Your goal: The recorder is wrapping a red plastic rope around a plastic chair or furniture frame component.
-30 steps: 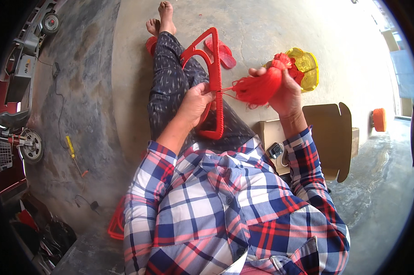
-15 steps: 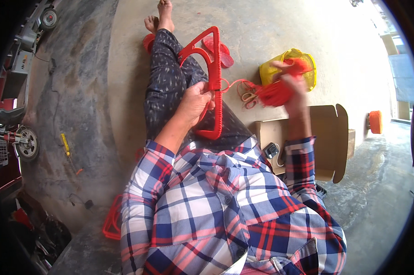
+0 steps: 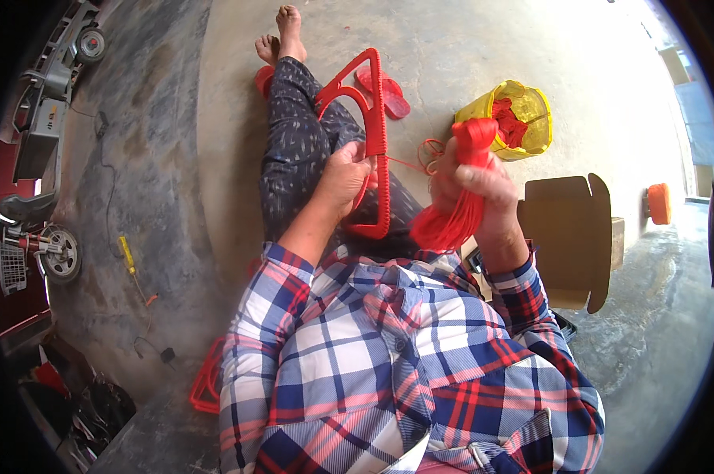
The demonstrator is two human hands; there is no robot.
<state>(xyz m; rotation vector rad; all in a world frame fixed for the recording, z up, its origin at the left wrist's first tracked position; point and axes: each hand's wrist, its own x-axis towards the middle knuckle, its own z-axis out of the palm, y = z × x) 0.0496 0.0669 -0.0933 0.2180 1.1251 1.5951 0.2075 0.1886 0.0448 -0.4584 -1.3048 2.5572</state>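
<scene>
Frame (image 3: 376, 142), bright red, angular, ridge-edged

The frame (image 3: 377, 134) looks plastic, the box (image 3: 566, 237) matt cardboard.

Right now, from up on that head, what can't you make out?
In the head view:
Right hand: some fingers, hidden by the red cord bundle.
Left hand: palm, turned from the camera at the red frame.
Cardboard box: inside, partly blocked by the right forearm.
Yellow container: bottom, covered by red strands.
Red object, lower left: partly hidden by the left sleeve.
Grey wheeled machine: cut off by the dark rim.
</scene>
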